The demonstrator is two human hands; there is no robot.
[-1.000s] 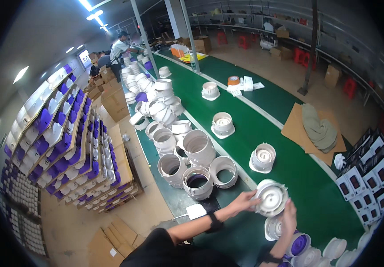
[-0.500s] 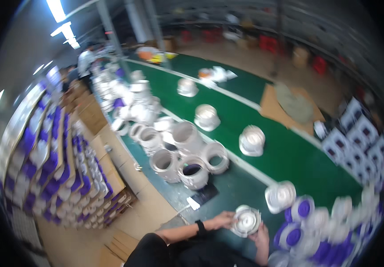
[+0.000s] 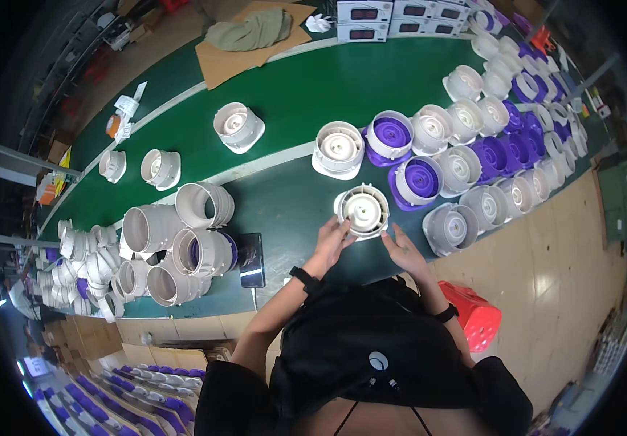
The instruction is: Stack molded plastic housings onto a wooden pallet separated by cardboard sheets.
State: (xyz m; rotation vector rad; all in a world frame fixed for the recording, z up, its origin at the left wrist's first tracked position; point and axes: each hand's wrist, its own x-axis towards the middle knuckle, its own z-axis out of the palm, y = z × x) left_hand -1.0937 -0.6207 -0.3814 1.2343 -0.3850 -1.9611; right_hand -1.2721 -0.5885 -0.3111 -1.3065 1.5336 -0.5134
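A white round plastic housing with a ringed, spoked inside faces up at the work table's near side, in front of me. My left hand grips its lower left edge, fingers bent over the rim. Close to the lower right edge, my right hand has its fingers apart and does not appear to hold anything. Just beyond stands a finished-looking white housing on a square base. Beside that is a purple-centred housing.
Rows of white and purple housings fill the table's right side. White hollow rings cluster at left, near a phone with a cable. Several housings sit on the green belt. A red stool stands behind me at right.
The view has swung to the right. My right hand, earlier touching the housing's rim, now appears slightly apart from it; my left hand still grips the housing.
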